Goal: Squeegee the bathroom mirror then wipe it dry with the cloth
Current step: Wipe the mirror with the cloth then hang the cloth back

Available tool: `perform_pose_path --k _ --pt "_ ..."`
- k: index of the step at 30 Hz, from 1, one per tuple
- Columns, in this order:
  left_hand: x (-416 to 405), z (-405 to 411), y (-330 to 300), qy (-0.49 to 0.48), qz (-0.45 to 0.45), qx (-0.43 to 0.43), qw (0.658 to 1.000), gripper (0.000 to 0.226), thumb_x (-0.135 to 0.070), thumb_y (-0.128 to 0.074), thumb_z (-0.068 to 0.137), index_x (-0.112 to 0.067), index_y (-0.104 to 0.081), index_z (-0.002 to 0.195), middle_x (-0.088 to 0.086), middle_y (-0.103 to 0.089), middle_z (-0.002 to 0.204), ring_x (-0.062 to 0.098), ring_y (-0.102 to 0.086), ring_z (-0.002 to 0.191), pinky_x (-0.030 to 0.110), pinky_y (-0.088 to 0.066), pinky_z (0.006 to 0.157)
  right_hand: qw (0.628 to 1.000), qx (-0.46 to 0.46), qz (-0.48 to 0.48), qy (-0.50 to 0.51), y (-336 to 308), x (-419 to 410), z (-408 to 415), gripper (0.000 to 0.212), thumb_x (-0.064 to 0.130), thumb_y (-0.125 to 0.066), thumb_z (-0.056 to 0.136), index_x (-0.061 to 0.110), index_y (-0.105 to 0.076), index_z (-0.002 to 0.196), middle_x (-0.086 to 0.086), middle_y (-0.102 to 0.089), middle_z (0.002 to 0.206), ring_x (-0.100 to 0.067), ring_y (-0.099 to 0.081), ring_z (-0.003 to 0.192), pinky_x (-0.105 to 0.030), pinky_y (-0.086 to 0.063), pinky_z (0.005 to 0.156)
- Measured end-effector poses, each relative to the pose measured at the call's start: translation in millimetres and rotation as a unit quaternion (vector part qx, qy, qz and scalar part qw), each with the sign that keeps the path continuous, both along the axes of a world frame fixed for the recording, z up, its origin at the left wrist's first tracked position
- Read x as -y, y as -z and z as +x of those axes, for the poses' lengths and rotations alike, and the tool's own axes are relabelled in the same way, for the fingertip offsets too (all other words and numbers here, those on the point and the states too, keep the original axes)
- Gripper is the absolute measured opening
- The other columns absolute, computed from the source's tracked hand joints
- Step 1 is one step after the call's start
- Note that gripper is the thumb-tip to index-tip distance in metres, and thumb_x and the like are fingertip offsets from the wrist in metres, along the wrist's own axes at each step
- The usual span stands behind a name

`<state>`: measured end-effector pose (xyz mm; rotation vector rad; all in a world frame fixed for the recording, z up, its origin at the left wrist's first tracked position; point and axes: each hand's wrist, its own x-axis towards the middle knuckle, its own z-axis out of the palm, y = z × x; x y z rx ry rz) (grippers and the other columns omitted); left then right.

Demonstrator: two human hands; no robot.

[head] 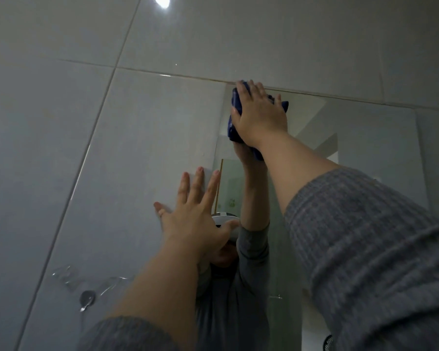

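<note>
While the right hand (pixel 260 115) presses flat against the top left corner of the mirror (pixel 360 148), the blue cloth (pixel 235 127) lies bunched between its palm and the glass. Its fingers are spread and nearly straight, tips reaching the mirror's upper edge; they pin the cloth rather than curl round it. Folds of cloth stick out past the thumb side on the left, beyond the little finger on the right, and below the wrist. It looks soft and crumpled, dark blue, with no pattern that can be made out.

Lower and to the left, the left hand (pixel 195 219) is open wide, fingers fanned and straight, holding nothing. Its fingertips rest on the wall tile (pixel 61 148) just beside the mirror's left edge, and the thumb reaches across onto the glass.

Both forearms are bare, with grey ribbed knit sleeves (pixel 365 249) pushed back toward the elbows.

Large, glossy, pale grey tiles cover the wall, divided by thin grout lines, and a bright lamp glare (pixel 162 0) shows near the top. On the tile at lower left sits a clear plastic hook (pixel 87 297) with a round metal centre. The mirror is frameless and reflects the raised arm and sleeve. No brand, label or writing can be read anywhere.
</note>
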<state>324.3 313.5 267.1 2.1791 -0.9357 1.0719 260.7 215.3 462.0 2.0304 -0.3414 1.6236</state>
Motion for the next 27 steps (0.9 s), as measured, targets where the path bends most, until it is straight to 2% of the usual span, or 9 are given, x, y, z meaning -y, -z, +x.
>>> perform_pose_path --k 8,12,14,19,22,27 --pt "-1.4 -5.1 -4.4 -0.016 0.002 -0.006 1.0 0.099 -0.077 -0.038 0.079 -0.04 0.029 0.143 -0.007 0.035 0.153 0.019 0.028 0.142 0.07 -0.002 0.109 0.998 0.02 0.054 -0.006 6.0 58.6 -55.1 0.056 0.037 -0.028 0.102 0.022 -0.009 0.153 -0.003 -0.01 0.163 -0.023 -0.007 0.149 -0.054 -0.008 0.118" --pt "14.0 -25.2 3.2 -0.012 -0.035 0.075 0.996 0.093 -0.06 -0.039 0.083 -0.024 0.014 0.151 -0.002 0.029 0.156 0.018 0.022 0.145 0.062 0.005 0.114 0.997 0.02 0.081 -0.006 11.9 93.9 -85.9 0.057 0.038 -0.029 0.102 0.022 -0.009 0.153 -0.003 -0.009 0.163 -0.024 -0.007 0.149 -0.055 -0.008 0.117" --pt "26.8 -33.3 7.9 -0.013 -0.034 0.105 0.994 0.093 -0.064 -0.032 0.082 -0.021 0.012 0.151 0.0 0.028 0.157 0.017 0.023 0.144 0.058 0.007 0.115 0.995 0.022 0.096 -0.004 13.2 112.1 -101.6 0.057 0.038 -0.03 0.103 0.022 -0.009 0.153 -0.003 -0.009 0.163 -0.025 -0.007 0.149 -0.055 -0.007 0.117" --pt "44.6 -40.5 9.1 -0.032 -0.025 0.077 0.996 0.114 -0.088 -0.028 0.072 -0.019 0.022 0.148 0.003 0.032 0.155 0.019 0.029 0.142 0.051 0.009 0.117 0.99 0.049 0.133 -0.001 14.5 151.1 -137.1 0.056 0.036 -0.032 0.103 0.02 -0.011 0.153 -0.006 -0.011 0.162 -0.027 -0.011 0.149 -0.057 -0.008 0.117" --pt "45.9 -39.1 9.6 -0.044 -0.019 0.084 0.995 0.121 -0.09 -0.032 0.068 -0.019 0.024 0.148 0.004 0.034 0.154 0.02 0.029 0.142 0.05 0.008 0.117 0.987 0.059 0.15 -0.003 18.7 176.3 -153.5 0.057 0.037 -0.031 0.103 0.02 -0.01 0.153 -0.005 -0.01 0.162 -0.028 -0.008 0.149 -0.058 -0.009 0.117" --pt "45.9 -37.9 10.7 -0.049 -0.017 0.089 0.995 0.122 -0.091 -0.03 0.066 -0.019 0.025 0.147 0.004 0.035 0.154 0.02 0.03 0.142 0.049 0.004 0.118 0.98 0.082 0.179 -0.014 36.5 201.5 -173.2 0.058 0.037 -0.032 0.102 0.019 -0.01 0.153 -0.004 -0.012 0.162 -0.03 -0.013 0.147 -0.058 -0.014 0.116"
